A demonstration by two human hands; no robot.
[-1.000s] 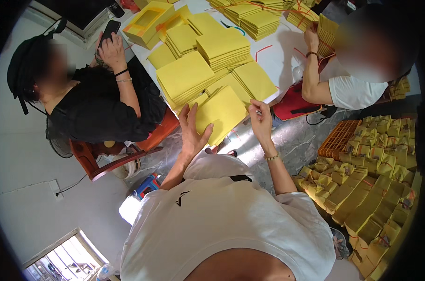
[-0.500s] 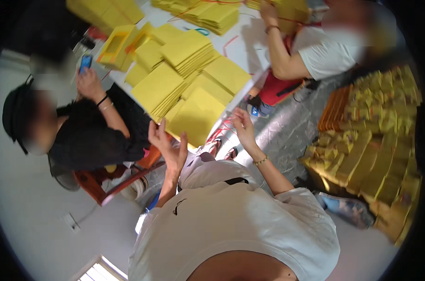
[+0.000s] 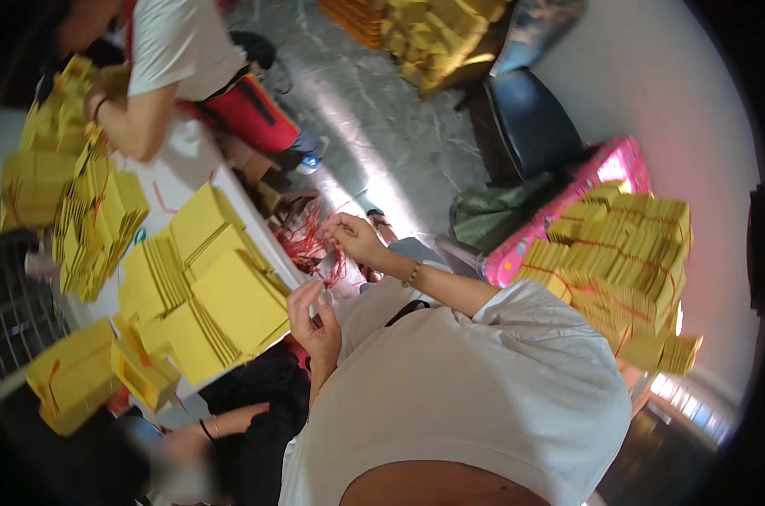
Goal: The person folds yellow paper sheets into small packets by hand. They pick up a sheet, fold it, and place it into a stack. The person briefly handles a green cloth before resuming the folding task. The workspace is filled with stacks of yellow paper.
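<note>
My left hand (image 3: 315, 327) is beside the near edge of the white table (image 3: 198, 156), its curved fingers apart and nothing visible in them. Close to its fingertips lie stacks of flat yellow paper pieces (image 3: 239, 295), fanned and overlapping at the table's corner. Farther right, my right hand (image 3: 357, 239) is raised off the table with its fingers curled together in a pinch. Whatever is between those fingertips, if anything, is too small to make out. A tangle of red strings (image 3: 302, 240) hangs just left of that hand, below the table edge.
A person in a white shirt (image 3: 184, 51) works at the table's far side. Another person's forearm (image 3: 239, 419) is at lower left. Tied yellow bundles (image 3: 627, 253) rest on a pink surface (image 3: 618, 160) at right, near a dark chair (image 3: 530, 114). More yellow pieces (image 3: 437, 38) are piled behind.
The view has swung right, so the table now appears at left and the pink surface has come into sight. My right hand's fingers have drawn closer together; my left remains apart from the stacks.
</note>
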